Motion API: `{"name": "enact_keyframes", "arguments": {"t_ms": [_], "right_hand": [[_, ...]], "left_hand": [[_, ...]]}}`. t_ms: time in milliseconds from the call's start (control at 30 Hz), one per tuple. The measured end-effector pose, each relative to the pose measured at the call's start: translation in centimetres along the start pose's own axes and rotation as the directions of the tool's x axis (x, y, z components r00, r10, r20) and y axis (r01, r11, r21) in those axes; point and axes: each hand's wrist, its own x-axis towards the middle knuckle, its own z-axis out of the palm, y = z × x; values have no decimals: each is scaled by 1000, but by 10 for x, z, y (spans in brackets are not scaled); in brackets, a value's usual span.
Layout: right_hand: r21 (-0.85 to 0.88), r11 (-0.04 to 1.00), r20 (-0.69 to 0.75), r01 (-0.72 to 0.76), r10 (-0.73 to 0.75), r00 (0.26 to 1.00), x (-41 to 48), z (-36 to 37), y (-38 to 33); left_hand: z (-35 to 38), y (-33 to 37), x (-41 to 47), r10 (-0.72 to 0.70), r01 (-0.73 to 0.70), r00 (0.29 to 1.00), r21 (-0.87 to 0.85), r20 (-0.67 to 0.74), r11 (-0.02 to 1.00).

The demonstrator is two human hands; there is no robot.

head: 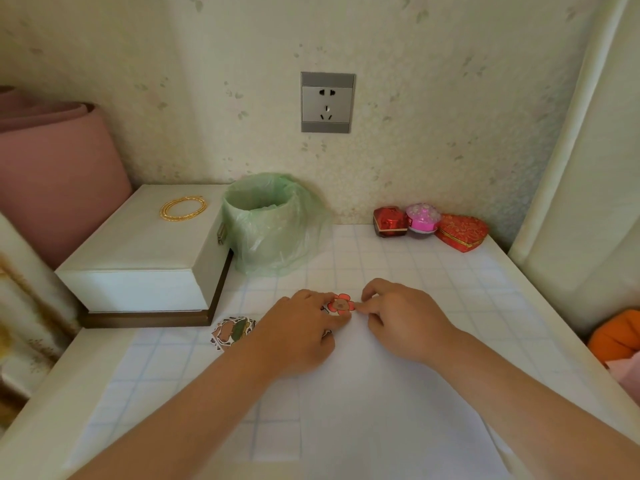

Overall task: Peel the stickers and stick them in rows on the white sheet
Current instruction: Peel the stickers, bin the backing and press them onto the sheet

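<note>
At the frame's centre, the left hand (304,329) and right hand (398,318) each pinch an edge of a red flower sticker (341,304), low over the far edge of the white sheet (381,410) on the table (457,289). A sticker pile (231,330) lies just left of the left hand. A bin (270,220) stands further up the frame.

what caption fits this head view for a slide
Left hand and right hand hold a red flower sticker near the white sheet.
</note>
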Motion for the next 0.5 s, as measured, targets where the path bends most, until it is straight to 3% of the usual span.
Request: {"name": "enact_keyframes", "arguments": {"t_ms": [200, 400, 500], "right_hand": [[-21, 1000, -30, 3, -4, 1000, -4, 2, -1], [-45, 999, -101, 2, -6, 995, -7, 8, -6], [-73, 997, -124, 34, -43, 991, -7, 10, -6]], "left_hand": [[0, -6, -2, -3, -10, 998, -222, -61, 975], [3, -24, -1, -171, 105, 978, -429, -118, 897], [4, -16, -2, -133, 66, 981, -398, -141, 915]]}}
